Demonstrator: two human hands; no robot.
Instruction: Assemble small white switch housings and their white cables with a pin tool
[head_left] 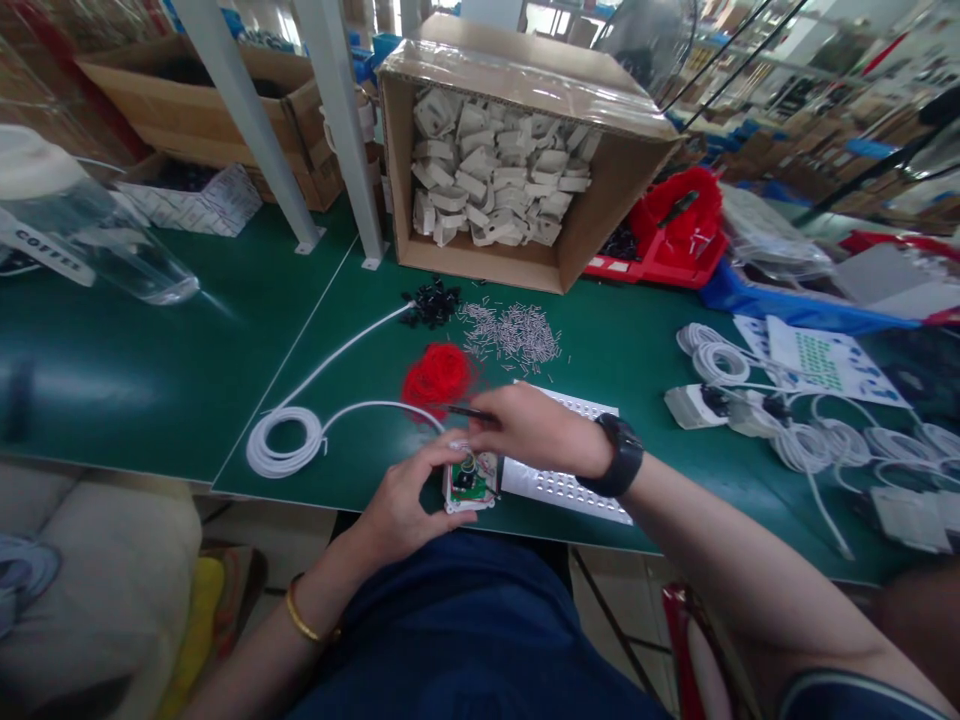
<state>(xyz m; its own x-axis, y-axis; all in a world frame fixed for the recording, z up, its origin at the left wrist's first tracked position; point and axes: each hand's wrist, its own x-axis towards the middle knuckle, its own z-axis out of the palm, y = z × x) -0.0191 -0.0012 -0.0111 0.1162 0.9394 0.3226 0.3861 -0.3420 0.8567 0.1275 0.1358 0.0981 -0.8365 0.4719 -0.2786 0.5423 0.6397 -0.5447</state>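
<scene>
My left hand grips a small white open casing with a green circuit board inside, held at the near edge of the green table. A white cable runs from the casing to a coil on the left. My right hand, with a black watch on its wrist, is closed on a thin dark tool whose tip points left, just above the casing. A bundle of red wires lies right behind the hands.
A white perforated tray lies under my right wrist. Small black parts and metal pins are scattered further back. A cardboard box of white casings stands behind. Finished coiled cables lie at right, a clear jar at left.
</scene>
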